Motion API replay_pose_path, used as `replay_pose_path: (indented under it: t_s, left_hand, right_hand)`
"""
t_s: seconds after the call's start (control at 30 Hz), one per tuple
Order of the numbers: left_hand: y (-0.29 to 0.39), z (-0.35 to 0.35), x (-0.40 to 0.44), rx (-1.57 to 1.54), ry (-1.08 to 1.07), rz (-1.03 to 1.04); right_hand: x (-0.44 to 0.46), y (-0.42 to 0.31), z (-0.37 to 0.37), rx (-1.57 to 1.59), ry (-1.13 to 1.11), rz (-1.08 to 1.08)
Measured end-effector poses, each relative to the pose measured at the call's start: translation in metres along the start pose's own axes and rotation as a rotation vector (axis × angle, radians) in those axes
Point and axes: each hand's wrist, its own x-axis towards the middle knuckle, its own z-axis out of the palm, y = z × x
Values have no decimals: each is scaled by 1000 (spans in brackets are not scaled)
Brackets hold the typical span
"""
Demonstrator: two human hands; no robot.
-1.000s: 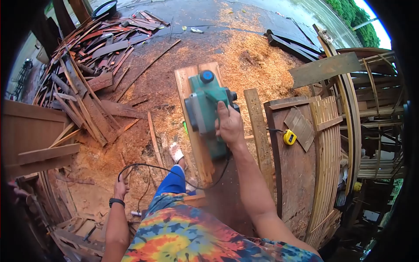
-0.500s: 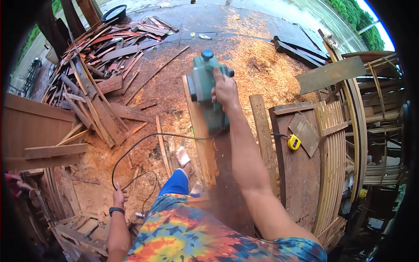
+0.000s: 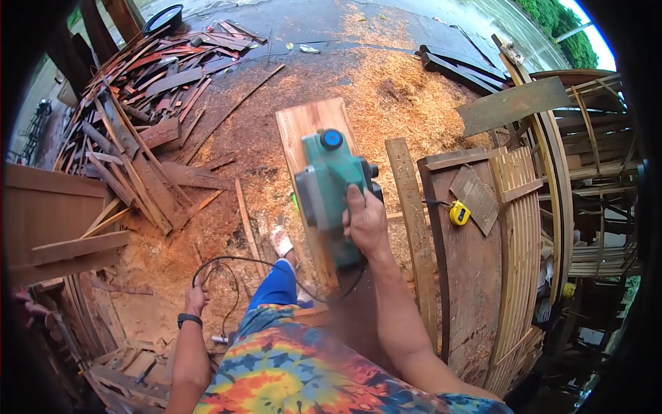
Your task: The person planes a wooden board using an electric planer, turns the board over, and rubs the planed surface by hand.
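planer [image 3: 332,193] sits mid-frame on the board [image 3: 303,127], so i'd press evenly with my right hand [image 3: 365,219], clenched on it, and trail the cord [image 3: 236,258], held in my left hand [image 3: 196,298] at lower left, clear.

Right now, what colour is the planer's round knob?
The round knob is blue on top, shown in the head view.

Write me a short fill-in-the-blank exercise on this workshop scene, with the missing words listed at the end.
1. The right hand grips a green planer whose round knob has a ____ top.
2. The left hand holds a cord coloured ____.
3. Beneath the planer lies a board made of ____.
4. The tape measure has a case that is mainly ____.

Missing words: blue; black; wood; yellow.
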Motion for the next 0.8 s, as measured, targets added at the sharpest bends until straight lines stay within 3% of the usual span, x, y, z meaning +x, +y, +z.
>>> replay_pose_path:
  t_s: [0.3,0.4,0.53,0.8]
  left_hand:
    - [21,-8,-25,-66,-5,31]
    - [12,-13,-34,-58,8,38]
    - [-3,-24,-38,-64,42,-3]
    - [-45,-15,-2,-18,49,-171]
  right_hand:
    - [206,-82,43,-34,40,-116]
    - [225,-93,47,-39,44,-106]
    - [167,-73,35,-30,42,-48]
    - [-70,15,-10,-14,23,17]
